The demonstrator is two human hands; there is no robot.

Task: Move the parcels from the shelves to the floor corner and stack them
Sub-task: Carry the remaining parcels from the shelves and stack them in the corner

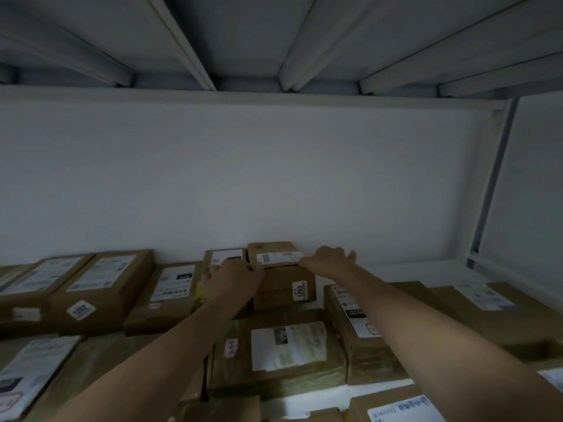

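Several brown cardboard parcels with white labels lie on a white shelf (405,271). At the back middle stands a small parcel (281,287) with a "1203" sticker on its front and a label on top. My left hand (233,277) grips its upper left edge, fingers curled over the top. My right hand (330,258) holds its upper right corner, fingers reaching over the far side. Behind my left hand sits another small labelled parcel (225,255). A larger parcel (280,351) lies directly in front of the held one.
A parcel marked "1202" (100,290) and others fill the left side. Flat parcels (475,312) lie at the right. A white wall stands close behind, a shelf underside with ribs (195,47) hangs overhead, and a shelf upright (493,181) stands at the right.
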